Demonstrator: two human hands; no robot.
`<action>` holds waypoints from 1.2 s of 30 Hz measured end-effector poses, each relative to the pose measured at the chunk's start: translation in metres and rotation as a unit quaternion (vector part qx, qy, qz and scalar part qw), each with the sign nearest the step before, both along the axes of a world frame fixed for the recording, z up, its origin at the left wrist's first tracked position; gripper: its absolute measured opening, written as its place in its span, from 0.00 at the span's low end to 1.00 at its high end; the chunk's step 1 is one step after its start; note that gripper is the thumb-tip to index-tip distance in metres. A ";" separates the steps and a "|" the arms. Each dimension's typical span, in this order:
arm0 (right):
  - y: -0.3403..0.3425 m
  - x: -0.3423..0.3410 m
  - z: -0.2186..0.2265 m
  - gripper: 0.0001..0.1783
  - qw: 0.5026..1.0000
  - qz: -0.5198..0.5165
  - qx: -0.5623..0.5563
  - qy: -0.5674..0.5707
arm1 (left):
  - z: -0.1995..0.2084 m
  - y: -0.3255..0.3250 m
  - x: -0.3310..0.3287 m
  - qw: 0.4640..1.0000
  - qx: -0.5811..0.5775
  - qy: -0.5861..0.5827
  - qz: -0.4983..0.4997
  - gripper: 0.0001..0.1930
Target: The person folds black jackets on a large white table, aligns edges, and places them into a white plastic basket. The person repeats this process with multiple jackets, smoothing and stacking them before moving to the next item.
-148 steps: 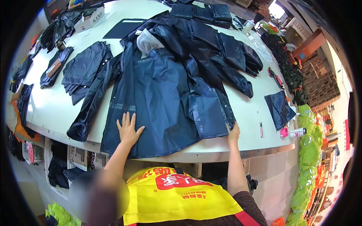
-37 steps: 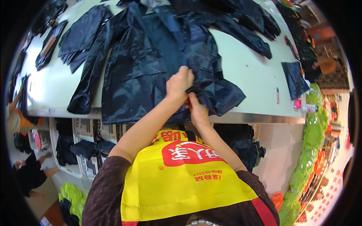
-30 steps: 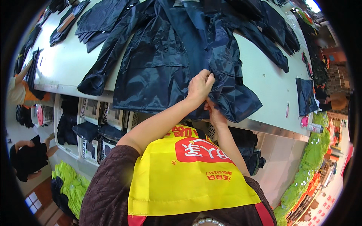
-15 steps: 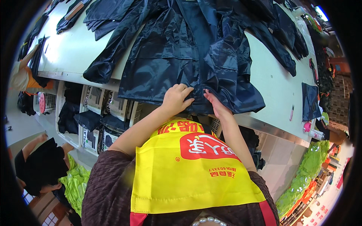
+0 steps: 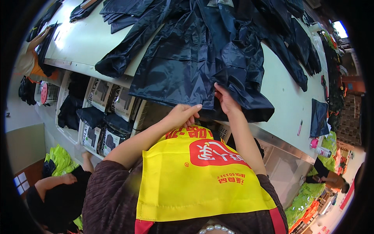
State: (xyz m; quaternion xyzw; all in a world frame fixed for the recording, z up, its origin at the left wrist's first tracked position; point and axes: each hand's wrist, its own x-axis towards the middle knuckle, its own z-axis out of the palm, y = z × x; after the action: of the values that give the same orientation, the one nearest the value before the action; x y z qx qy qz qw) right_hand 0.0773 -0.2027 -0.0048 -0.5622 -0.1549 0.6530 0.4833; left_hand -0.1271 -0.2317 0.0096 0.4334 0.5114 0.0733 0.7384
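Note:
A shiny dark navy jacket lies spread on the white table, its front parted and its hem hanging over the near edge. My left hand pinches the hem near the front opening, thumb on top and fingers curled beneath. Just right of it, my right hand is closed at the edge of the other front panel, fingertips higher up along the opening. That right panel bulges and folds over beside my wrist. The jacket's upper part runs out of the top of the view.
More dark garments lie on the white table. Below are white crates with packaged clothing. At right are a dark pouch, a pink-handled tool and a bottle. People are at both sides; one in black bends at lower left.
My left hand has moved down to the hem's lower edge and closed on it. My right hand has shifted slightly up the opening. The person at lower left has moved lower.

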 end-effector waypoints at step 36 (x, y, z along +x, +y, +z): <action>-0.048 0.024 0.024 0.12 0.965 -0.009 0.146 0.218 | 0.059 0.043 0.074 0.941 -0.058 -0.257 0.214 0.06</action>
State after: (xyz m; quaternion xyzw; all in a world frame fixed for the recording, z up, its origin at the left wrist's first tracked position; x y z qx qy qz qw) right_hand 0.1018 -0.2504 0.0197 -0.3304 -0.1345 0.7257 0.5883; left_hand -0.0535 -0.1882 0.0687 0.2363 0.3884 0.3085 0.8356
